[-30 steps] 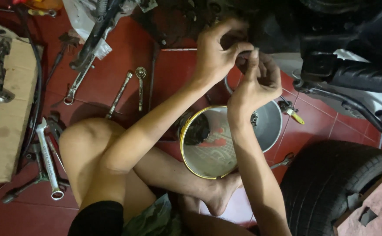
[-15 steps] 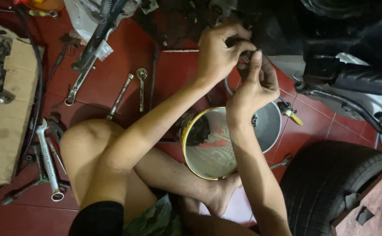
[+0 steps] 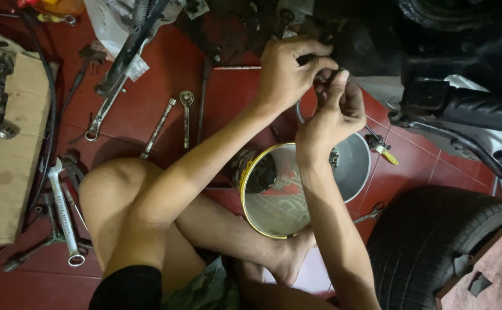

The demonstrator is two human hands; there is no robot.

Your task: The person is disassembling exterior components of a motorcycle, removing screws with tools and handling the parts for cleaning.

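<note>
Wrenches (image 3: 61,212) scattered across red tiled floor (image 3: 148,97)

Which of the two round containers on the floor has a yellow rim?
The yellow-rimmed tin bucket nearer the person's foot; the grey metal bowl behind it has none.

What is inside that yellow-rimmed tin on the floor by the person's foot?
The yellow-rimmed tin shows a shiny metal interior with reddish reflections and a dark clump against its upper left wall. The right forearm crosses its right edge, so that part of the inside is hidden.
</note>
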